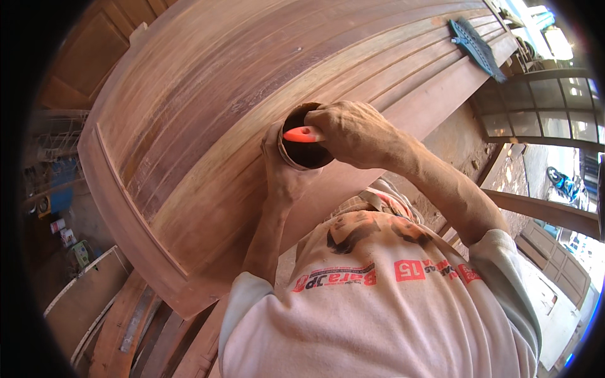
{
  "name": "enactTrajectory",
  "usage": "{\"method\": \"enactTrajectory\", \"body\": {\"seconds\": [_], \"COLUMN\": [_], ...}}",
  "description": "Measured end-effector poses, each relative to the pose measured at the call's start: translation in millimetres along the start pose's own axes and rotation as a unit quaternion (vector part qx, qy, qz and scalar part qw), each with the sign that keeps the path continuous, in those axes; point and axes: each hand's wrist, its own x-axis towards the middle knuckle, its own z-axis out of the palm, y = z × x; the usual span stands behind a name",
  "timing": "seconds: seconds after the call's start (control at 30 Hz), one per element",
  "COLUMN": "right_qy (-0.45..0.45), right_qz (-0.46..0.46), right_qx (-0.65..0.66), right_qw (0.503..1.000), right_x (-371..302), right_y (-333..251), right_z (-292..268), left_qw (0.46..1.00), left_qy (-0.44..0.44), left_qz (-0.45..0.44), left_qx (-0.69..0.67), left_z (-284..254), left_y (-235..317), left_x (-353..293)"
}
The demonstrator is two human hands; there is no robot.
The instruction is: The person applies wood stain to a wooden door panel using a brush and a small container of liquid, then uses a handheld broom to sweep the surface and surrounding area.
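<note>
My left hand [285,171] is wrapped round the side of a round, open-topped can [309,155] with a dark inside, holding it up over the wooden panel. Over the can's mouth, my right hand [350,129] is closed on a paintbrush. The brush's orange-red handle end [301,133] sticks out to the left of my fist. Its bristles are hidden by my hand and the can, and what the can holds is too dark to make out. Beneath both hands lies a large reddish-brown wooden panel [220,107] with long grooves and a raised border.
A blue broom head [476,49] with dark bristles rests on the panel's far right end. Wooden boards [129,327] lie at the lower left, near small containers [66,236]. To the right stand a gridded frame [539,107] and a panelled door [558,268].
</note>
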Motion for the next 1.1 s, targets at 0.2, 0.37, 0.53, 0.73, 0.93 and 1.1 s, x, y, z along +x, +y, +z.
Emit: {"method": "enactTrajectory", "body": {"seconds": [0.2,0.37,0.53,0.73,0.93,1.1], "right_qy": [-0.040,-0.039,0.060,0.098,0.105,0.034], "right_qz": [-0.050,-0.051,0.042,0.129,0.136,0.140], "right_qx": [-0.036,-0.053,-0.035,-0.045,-0.049,-0.043], "right_qw": [0.997,0.997,0.997,0.986,0.984,0.989], "right_x": [-21,-37,-47,-40,-42,-19], "right_y": [-6,-20,-27,-19,-21,-17], "right_z": [-11,-19,-21,-3,5,-6], "left_qw": [0.996,0.992,0.989,0.995,0.999,0.999], "left_qy": [-0.007,-0.059,-0.037,-0.023,-0.030,-0.041], "left_qz": [-0.050,-0.049,0.084,0.066,0.028,0.026], "left_qx": [-0.073,-0.103,0.116,0.071,-0.013,0.011], "left_z": [-1,-17,-21,-5,0,1], "left_y": [-1,10,10,9,7,1], "left_x": [-5,2,9,3,1,3]}}
